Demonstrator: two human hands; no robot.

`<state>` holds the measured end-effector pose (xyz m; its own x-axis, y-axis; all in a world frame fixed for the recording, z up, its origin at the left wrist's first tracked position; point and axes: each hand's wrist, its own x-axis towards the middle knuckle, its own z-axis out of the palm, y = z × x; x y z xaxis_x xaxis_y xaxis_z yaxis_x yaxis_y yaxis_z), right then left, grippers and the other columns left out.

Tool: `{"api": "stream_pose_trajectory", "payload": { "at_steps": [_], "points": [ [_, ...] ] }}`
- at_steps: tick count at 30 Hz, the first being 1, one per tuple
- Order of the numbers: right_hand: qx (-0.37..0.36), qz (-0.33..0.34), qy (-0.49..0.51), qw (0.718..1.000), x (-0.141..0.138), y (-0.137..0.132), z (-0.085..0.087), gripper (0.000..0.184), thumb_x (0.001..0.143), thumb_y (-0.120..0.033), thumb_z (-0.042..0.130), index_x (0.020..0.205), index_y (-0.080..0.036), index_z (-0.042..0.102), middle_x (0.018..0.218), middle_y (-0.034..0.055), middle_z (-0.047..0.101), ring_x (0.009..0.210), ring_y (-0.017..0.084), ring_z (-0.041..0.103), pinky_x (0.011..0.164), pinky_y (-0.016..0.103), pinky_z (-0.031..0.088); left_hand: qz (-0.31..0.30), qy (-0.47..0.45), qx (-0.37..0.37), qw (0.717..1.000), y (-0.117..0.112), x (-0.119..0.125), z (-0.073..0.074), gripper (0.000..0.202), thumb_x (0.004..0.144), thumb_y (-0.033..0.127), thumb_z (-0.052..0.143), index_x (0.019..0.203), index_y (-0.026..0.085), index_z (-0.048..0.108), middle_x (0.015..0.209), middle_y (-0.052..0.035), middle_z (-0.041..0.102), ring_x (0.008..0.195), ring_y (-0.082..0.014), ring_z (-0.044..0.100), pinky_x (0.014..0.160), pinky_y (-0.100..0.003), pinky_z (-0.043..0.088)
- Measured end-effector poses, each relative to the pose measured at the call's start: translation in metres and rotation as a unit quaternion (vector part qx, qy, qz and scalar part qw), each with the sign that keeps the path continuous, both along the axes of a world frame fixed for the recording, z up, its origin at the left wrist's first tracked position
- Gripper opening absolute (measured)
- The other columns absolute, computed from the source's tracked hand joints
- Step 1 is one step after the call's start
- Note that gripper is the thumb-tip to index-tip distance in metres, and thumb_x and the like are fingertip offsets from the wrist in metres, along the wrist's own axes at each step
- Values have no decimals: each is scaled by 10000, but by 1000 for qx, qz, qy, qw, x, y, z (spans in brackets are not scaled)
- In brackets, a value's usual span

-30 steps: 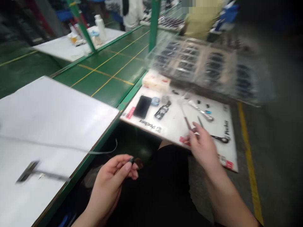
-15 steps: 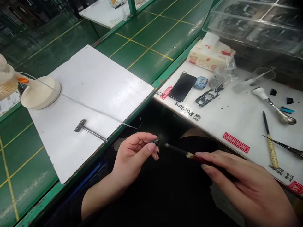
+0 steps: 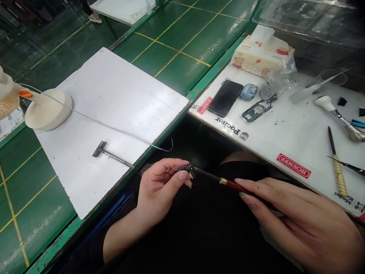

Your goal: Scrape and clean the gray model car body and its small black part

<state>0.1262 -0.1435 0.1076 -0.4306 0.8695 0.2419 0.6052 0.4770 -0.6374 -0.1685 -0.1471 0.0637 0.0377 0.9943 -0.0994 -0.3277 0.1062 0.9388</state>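
Observation:
My left hand point(image 3: 161, 190) pinches a small dark part point(image 3: 186, 168) between thumb and fingers, above my lap. Much of that part is hidden by the fingertips, so its kind is unclear. My right hand point(image 3: 296, 217) is closed round the dark red handle of a slim tool point(image 3: 229, 184) with a brass-coloured collar and a thin metal shaft. The shaft points left, and its tip reaches the small dark part or lies right beside it. Whether the tip is a file or a blade cannot be made out.
A metal T-shaped tool point(image 3: 112, 155) lies on the white board point(image 3: 119, 99), near a fan base point(image 3: 51, 110) and its cable. On the right table are a phone point(image 3: 226, 97), a grey frame part point(image 3: 256, 110), a tissue box point(image 3: 261, 53), a yellow-handled file point(image 3: 338, 163) and tweezers point(image 3: 352, 167).
The tool in my right hand has moved left, its tip now meeting or nearly meeting the small part. My view has shifted slightly; the left hand keeps its pinch.

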Motion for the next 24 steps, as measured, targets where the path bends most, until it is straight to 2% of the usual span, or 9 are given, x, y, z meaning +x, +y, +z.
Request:
{"api": "stream_pose_trajectory", "payload": {
  "at_steps": [10,15,20,24],
  "points": [
    [13,12,-15,1000,-3,-3,2,313,1179,-213,695,1477,-272,767,1142,7,889,887,132,851,816,237,671,2,35,19,999,-4,-4,4,267,1120,165,834,1336,306,905,1079,-28,935,959,-154,911,950,-261,765],
    [17,37,-18,999,-4,1,3,378,1175,-191,704,1543,-271,739,1213,31,891,957,165,868,838,265,690,25,72,41,996,-6,-4,6,257,1108,140,842,1313,275,916,1053,-47,941,953,-175,926,948,-280,778],
    [-12,67,-4,998,-2,10,7,320,1202,-247,660,1499,-300,767,1047,-9,872,792,124,819,661,206,642,18,69,48,996,-9,-6,8,262,1105,127,836,1314,262,918,1035,-50,941,921,-187,927,911,-293,785],
    [-30,57,21,998,-1,11,9,357,1169,-238,708,1498,-350,788,1041,-28,880,768,132,820,661,209,651,2,68,38,997,-9,-8,9,257,1098,121,841,1297,262,924,1043,-49,942,907,-192,926,897,-302,789]
  ]
}}
